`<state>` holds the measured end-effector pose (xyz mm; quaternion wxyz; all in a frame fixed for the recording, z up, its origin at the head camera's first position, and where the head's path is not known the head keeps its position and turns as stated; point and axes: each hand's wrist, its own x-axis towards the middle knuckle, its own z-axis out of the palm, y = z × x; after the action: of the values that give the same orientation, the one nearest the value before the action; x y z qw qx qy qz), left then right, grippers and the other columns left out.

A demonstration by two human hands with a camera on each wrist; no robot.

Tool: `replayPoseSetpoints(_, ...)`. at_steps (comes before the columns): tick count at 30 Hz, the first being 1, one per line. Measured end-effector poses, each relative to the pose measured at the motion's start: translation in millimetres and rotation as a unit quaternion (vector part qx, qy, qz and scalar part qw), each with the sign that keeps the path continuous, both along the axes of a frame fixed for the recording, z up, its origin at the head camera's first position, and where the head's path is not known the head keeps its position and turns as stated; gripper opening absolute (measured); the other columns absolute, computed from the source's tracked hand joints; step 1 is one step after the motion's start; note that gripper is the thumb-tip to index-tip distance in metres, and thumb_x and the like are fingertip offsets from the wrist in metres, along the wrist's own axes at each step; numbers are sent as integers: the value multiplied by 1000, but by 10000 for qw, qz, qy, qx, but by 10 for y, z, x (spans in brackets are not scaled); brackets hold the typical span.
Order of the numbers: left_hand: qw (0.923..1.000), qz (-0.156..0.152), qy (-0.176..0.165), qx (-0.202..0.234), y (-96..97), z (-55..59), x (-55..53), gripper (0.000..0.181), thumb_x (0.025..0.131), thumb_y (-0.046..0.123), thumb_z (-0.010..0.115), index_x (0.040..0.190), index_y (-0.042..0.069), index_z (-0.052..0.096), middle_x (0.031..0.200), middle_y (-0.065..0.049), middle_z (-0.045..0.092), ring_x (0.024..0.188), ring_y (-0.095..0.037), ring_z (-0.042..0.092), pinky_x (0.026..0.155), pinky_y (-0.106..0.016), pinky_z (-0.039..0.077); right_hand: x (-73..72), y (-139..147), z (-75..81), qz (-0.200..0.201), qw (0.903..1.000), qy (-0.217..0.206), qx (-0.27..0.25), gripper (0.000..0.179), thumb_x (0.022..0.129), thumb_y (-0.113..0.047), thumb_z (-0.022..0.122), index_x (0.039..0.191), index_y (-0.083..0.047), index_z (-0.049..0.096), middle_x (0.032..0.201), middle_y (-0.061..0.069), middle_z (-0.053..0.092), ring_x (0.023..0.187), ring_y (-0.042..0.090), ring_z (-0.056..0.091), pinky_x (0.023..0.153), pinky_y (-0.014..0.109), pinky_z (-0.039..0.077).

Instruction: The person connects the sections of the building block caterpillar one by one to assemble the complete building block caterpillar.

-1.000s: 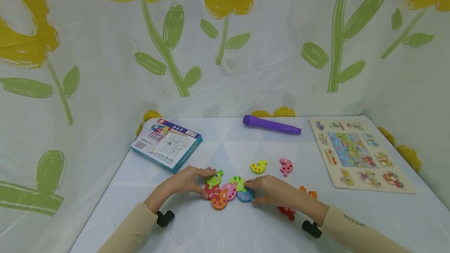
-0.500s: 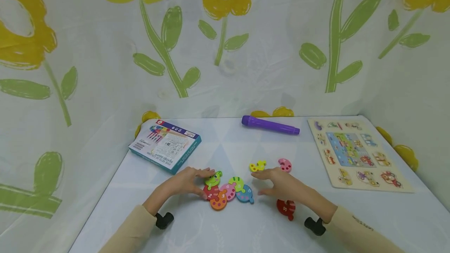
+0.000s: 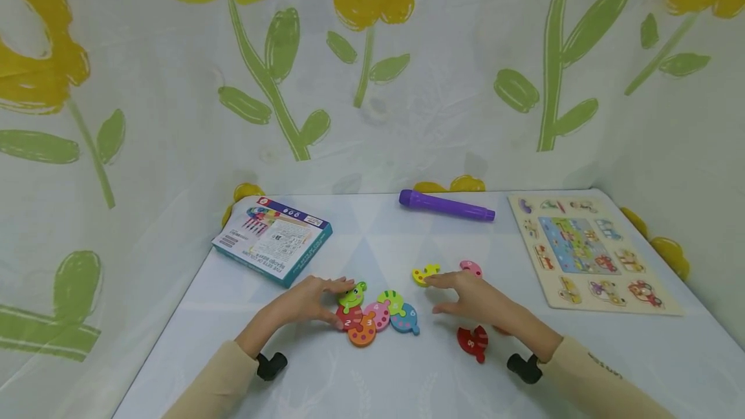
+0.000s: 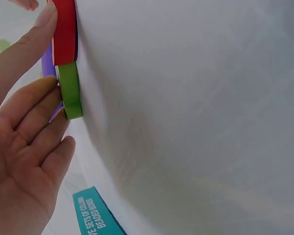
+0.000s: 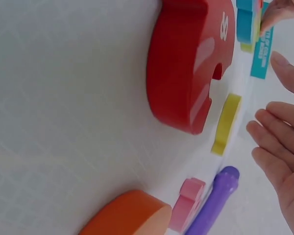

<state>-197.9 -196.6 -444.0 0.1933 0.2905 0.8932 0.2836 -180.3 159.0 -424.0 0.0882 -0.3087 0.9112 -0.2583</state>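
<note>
In the head view, a joined row of numbered caterpillar puzzle pieces lies on the table: a green smiling head, a red piece, an orange piece, a pink one, a light-green one and a blue one. My left hand rests along the row's left side, thumb at the red piece, other fingers at the head. Fingers relaxed and holding nothing, my right hand hovers beside a loose yellow piece; its thumb and forefinger are apart.
A loose pink piece, a red piece marked 8 and an orange piece lie around the right hand. Farther back are a purple microphone-shaped toy, a teal-edged box and a wooden picture puzzle board.
The right hand has left the blue piece and moved right and away toward the yellow piece. The left hand stays at the green head and red piece.
</note>
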Motion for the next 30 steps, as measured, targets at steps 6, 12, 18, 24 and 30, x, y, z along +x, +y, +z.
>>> replayPoseSetpoints(6,9999,112,6,8,36,-27,25,75,74,35,82,141,18,52,145,0,47,137,-24,38,108,-47,36,-45,29,-4,-20,9995,306,45,48,79,-17,80,122,1,65,121,13,66,115,31,60,91,42,52)
replayPoseSetpoints(12,9995,282,112,-103,42,-6,75,75,73,33,83,140,17,53,144,-3,48,136,-27,39,106,-49,38,-167,-21,-30,-348,9980,512,148,47,78,-17,81,118,2,67,120,14,66,115,32,60,93,43,50)
replayPoseSetpoints(18,9990,418,115,-78,48,4,120,75,73,34,84,139,16,54,144,-3,48,136,-27,38,107,-50,36,-303,-77,-66,-656,9966,328,378,49,77,-16,83,120,1,66,119,14,67,114,32,60,94,44,50)
replayPoseSetpoints(24,9985,539,98,-70,44,14,160,74,73,33,84,138,15,54,144,-3,48,136,-28,39,108,-50,36,-389,-139,-81,-532,9966,356,525,51,76,-16,83,120,3,65,116,14,68,110,31,63,92,42,52)
replayPoseSetpoints(30,9984,551,111,-34,65,28,192,74,73,30,84,139,13,54,144,-4,48,136,-28,39,108,-49,36,-426,-200,-95,-562,9965,248,570,50,75,-16,84,118,5,66,112,15,69,105,30,64,90,41,53)
